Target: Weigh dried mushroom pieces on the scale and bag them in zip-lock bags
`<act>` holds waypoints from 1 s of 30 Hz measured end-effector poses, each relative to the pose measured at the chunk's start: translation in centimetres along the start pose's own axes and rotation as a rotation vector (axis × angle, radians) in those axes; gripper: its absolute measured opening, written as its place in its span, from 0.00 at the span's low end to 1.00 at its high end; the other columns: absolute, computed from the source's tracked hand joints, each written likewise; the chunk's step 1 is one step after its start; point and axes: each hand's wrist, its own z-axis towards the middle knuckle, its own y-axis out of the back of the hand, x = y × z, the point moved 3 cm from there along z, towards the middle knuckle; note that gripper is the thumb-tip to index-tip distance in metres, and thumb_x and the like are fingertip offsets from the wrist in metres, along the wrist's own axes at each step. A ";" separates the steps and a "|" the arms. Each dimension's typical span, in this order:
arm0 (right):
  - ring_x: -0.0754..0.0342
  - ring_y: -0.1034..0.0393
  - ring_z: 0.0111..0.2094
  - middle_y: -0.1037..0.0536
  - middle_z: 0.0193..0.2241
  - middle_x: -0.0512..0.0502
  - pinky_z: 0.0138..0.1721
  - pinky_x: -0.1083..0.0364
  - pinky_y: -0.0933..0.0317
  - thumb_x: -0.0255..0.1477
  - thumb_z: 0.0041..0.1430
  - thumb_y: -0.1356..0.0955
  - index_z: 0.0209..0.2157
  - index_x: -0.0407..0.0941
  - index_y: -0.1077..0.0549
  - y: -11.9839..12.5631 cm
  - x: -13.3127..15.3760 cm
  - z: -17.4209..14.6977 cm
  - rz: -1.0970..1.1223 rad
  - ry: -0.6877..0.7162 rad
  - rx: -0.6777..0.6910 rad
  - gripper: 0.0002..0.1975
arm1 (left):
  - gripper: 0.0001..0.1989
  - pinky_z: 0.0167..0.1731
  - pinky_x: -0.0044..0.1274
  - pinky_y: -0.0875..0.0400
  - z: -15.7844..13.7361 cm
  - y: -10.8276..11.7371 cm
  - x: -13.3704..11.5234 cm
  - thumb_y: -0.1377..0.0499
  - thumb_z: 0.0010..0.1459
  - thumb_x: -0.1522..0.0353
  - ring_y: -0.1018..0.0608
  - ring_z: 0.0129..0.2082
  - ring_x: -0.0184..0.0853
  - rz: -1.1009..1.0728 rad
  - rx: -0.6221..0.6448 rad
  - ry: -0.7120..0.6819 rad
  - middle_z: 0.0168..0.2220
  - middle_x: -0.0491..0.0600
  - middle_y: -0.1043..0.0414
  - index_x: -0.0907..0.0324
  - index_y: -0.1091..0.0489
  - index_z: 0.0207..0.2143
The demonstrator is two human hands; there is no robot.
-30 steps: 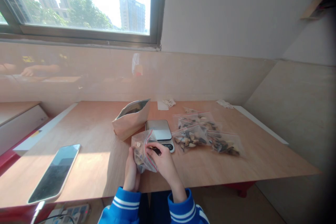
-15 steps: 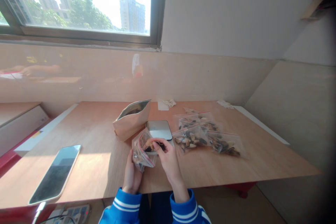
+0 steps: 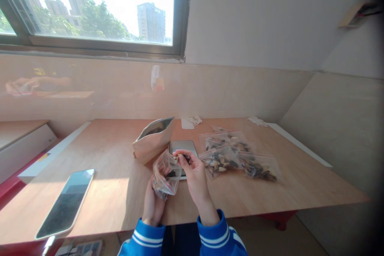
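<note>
One view, from the head camera, covered both hands and the wooden surface point(image 3: 234, 198). Just inside its near edge, the left hand point(image 3: 154, 204) was curled around the lower side of a clear bag point(image 3: 166, 177); its fingertips were partly hidden. The bag was tilted, its mouth open and facing the right hand point(image 3: 195, 170). Thumb and fingers of the right hand pinched dried matter point(image 3: 181, 157), dark and brown, just outside that mouth; the number of pieces could not be told. Beyond both hands lay a flat scale point(image 3: 182, 146), its near part obscured by the right hand. A brown pouch point(image 3: 154, 144) stood open beside the scale, towards the far edge. Filled zip bags point(image 3: 220, 163) overlapped in a group between the scale and the right edge. A broad margin of wood separated that group from the near right corner. The phone point(image 3: 66, 204) lay slantwise towards the near left corner, well apart from the left hand, with a sunlit stretch between. Crumpled white paper point(image 3: 196, 120) rested at the far edge, and another scrap point(image 3: 257, 121) near the far right corner.
</note>
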 end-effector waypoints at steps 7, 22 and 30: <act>0.54 0.29 0.42 0.22 0.38 0.48 0.45 0.54 0.35 0.31 0.62 0.35 0.39 0.47 0.25 -3.5 7.6 5.0 -0.239 0.439 0.188 0.07 | 0.19 0.55 0.33 0.34 0.4 1.0 0.1 0.47 0.61 0.65 0.26 0.52 0.40 -0.001 0.021 0.014 0.50 0.54 0.26 0.60 0.31 0.53; 0.51 0.35 0.44 0.25 0.39 0.46 0.48 0.53 0.38 0.24 0.64 0.38 0.40 0.46 0.29 -6.9 3.1 8.1 -0.702 0.656 0.407 0.07 | 0.19 0.49 0.33 0.29 0.5 1.3 0.4 0.45 0.60 0.67 0.23 0.47 0.41 -0.050 0.034 0.010 0.50 0.57 0.26 0.63 0.31 0.52; 0.51 0.33 0.41 0.28 0.37 0.46 0.42 0.53 0.36 0.27 0.63 0.36 0.40 0.46 0.35 -6.4 2.8 7.8 -0.810 0.599 0.375 0.04 | 0.18 0.49 0.32 0.29 0.2 1.1 0.4 0.45 0.60 0.65 0.22 0.44 0.39 -0.037 0.040 0.013 0.46 0.54 0.24 0.62 0.30 0.51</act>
